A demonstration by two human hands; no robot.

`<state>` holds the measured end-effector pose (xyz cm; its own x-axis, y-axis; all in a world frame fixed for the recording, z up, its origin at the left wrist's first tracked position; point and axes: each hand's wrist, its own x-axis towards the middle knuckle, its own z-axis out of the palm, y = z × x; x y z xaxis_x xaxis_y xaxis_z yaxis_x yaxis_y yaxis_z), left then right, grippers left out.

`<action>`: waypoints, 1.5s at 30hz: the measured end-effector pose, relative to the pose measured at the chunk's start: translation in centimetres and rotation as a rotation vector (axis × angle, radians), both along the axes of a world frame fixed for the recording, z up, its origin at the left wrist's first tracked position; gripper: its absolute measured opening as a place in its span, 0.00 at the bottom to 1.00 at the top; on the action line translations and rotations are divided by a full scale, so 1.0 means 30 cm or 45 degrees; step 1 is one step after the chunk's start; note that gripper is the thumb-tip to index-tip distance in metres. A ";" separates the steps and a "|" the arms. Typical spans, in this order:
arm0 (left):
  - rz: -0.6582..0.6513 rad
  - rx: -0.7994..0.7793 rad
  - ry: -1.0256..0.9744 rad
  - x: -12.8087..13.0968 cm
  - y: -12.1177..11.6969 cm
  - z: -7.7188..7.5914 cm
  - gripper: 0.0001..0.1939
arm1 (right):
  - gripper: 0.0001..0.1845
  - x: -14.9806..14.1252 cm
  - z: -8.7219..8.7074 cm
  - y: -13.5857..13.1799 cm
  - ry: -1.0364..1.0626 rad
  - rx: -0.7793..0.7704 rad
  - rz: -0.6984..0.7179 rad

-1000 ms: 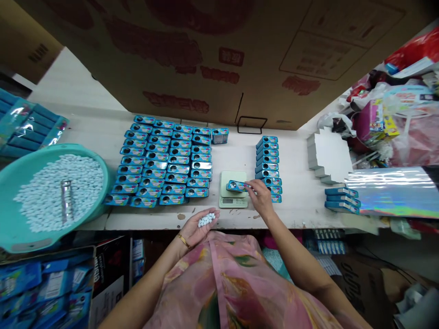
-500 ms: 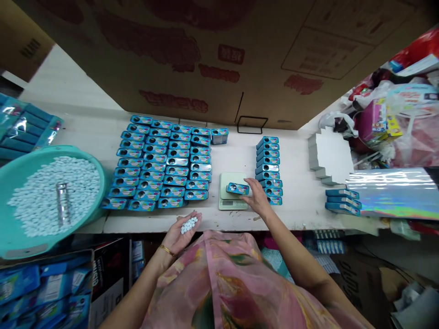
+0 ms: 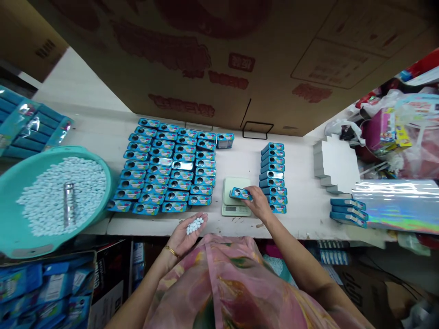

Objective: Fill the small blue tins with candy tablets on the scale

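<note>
My left hand (image 3: 180, 238) is cupped palm up at the table's front edge, holding a small heap of pale blue candies (image 3: 195, 225). On the small kitchen scale (image 3: 236, 210) stands a blue tin (image 3: 237, 193) with an opening in its top and pale candies showing inside. My right hand (image 3: 259, 204) grips this tin at its right end, fingers and thumb closed on it. Left of the scale, similar blue tins (image 3: 178, 184) stand in tight rows. A single column of such tins (image 3: 274, 182) runs just right of my right hand.
A turquoise basin (image 3: 109, 183) full of candies, with a metal cylinder (image 3: 69, 205) lying in it, sits at left. A large cardboard box (image 3: 226, 100) walls off the back. White stacked card (image 3: 338, 162) and blue packs (image 3: 348, 212) lie at right, beside bagged clutter.
My right hand has drawn in closer around the right end of the tin on the scale. My left hand still cups the candies. The whole view has shifted slightly.
</note>
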<state>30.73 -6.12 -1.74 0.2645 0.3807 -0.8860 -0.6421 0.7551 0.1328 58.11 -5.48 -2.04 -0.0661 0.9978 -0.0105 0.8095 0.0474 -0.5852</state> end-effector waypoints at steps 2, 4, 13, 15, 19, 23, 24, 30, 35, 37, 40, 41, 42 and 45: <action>-0.018 -0.003 -0.010 0.003 0.002 -0.003 0.13 | 0.17 0.000 0.004 0.053 0.007 0.064 -0.018; -0.025 0.008 0.003 0.003 0.002 -0.002 0.14 | 0.18 -0.003 0.004 0.145 -0.010 0.132 -0.052; 0.018 -0.002 0.082 -0.004 -0.022 0.043 0.14 | 0.23 -0.088 -0.104 0.591 -0.068 0.072 -0.124; 0.014 -0.008 0.079 -0.008 -0.027 0.042 0.15 | 0.25 -0.064 -0.096 0.567 -0.063 0.125 -0.145; -0.044 -0.033 0.084 -0.015 -0.027 0.030 0.17 | 0.20 0.080 -0.003 0.302 -0.150 0.328 -0.165; -0.127 -0.032 0.095 -0.011 -0.017 0.011 0.16 | 0.13 0.209 0.080 -0.098 -0.303 0.301 -0.246; -0.148 -0.028 0.092 -0.008 -0.014 0.007 0.15 | 0.11 0.222 0.082 -0.177 -0.358 0.249 -0.205; -0.259 0.030 0.072 0.037 -0.013 0.020 0.11 | 0.09 0.205 0.004 -0.318 -0.743 -0.029 -0.111; -0.212 0.062 0.036 0.053 -0.047 0.040 0.09 | 0.09 0.106 0.067 -0.251 -0.706 0.138 -0.013; -0.188 0.055 0.012 0.049 -0.063 0.045 0.09 | 0.10 0.040 0.110 -0.199 -0.661 0.190 0.089; -0.167 0.047 -0.014 0.039 -0.080 0.052 0.09 | 0.11 -0.060 0.142 -0.093 -0.641 0.170 0.246; -0.161 0.044 -0.017 0.036 -0.084 0.054 0.09 | 0.11 -0.086 0.142 -0.058 -0.645 0.135 0.289; -0.154 0.042 -0.019 0.032 -0.088 0.056 0.09 | 0.10 -0.108 0.139 -0.029 -0.653 0.096 0.324; -0.117 0.034 -0.042 0.020 -0.095 0.058 0.11 | 0.10 -0.152 0.126 0.010 -0.685 0.056 0.342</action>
